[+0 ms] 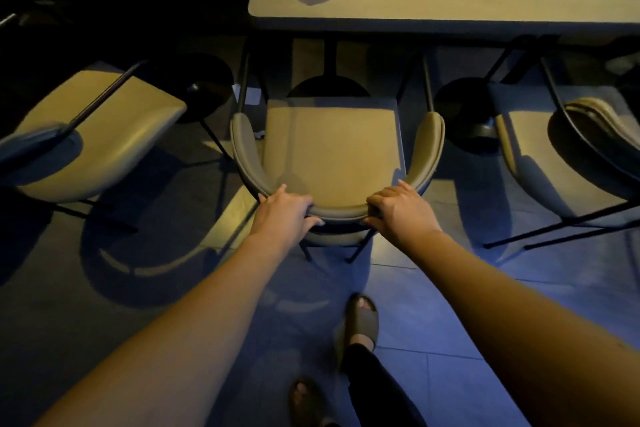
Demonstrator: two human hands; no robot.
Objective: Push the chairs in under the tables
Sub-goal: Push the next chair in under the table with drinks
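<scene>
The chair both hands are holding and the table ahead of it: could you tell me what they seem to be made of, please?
The chair: smooth tan padding, probably leather or vinyl given its soft sheen, on thin dark legs, likely metal. The table: a matte grey top, stone-like or laminate; I cannot tell which.

table pedestal [329, 59] ahead of chair seat [332, 142]

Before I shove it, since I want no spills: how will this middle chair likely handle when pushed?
The chair probably slides straight, since the left hand and right hand grip its curved backrest evenly. Its thin metal legs suggest it is light, so it may scrape or tip on the floor tiles.
</scene>
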